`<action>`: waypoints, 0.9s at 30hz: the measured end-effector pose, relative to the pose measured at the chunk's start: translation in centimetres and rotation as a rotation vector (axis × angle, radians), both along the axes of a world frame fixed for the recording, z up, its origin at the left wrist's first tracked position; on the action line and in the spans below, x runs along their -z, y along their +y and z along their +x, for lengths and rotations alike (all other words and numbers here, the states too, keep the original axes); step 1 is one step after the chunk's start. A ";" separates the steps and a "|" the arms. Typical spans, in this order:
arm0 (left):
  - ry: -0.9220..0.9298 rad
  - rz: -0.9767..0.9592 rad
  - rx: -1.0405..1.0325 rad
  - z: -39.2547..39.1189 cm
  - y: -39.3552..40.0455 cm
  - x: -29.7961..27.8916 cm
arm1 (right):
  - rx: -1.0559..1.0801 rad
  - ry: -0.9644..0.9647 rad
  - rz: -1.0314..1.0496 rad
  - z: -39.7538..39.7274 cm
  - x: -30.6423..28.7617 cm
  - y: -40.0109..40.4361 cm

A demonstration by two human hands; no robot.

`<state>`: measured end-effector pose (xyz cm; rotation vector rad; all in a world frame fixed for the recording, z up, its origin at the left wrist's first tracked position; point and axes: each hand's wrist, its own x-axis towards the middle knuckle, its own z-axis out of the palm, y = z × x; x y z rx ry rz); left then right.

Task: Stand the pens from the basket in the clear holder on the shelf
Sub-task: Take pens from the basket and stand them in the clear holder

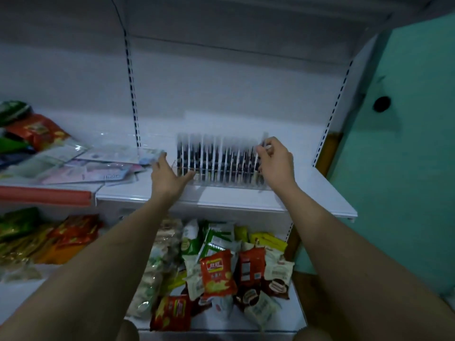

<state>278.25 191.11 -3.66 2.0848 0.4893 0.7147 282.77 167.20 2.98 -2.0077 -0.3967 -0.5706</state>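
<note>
Presently the clear holder point(221, 178) stands near the shelf point(307, 193) front edge, packed with upright pens point(216, 156); left hand point(167, 175), fingers spread, touches its left end. Right hand point(277, 163) pinches a pen at the right end.

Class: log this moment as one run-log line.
left hand: steadies clear holder | right hand: pinches pen at row's right end

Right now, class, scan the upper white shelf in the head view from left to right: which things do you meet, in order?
Snack bags → flat clear packets → left hand at the holder's left end → clear holder with upright pens → right hand pinching a pen at the holder's right end.
</note>
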 end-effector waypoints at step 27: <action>0.078 0.078 0.055 3.2 1.6 2.9 | 0.305 0.125 -0.204 6.3 2.7 -1.7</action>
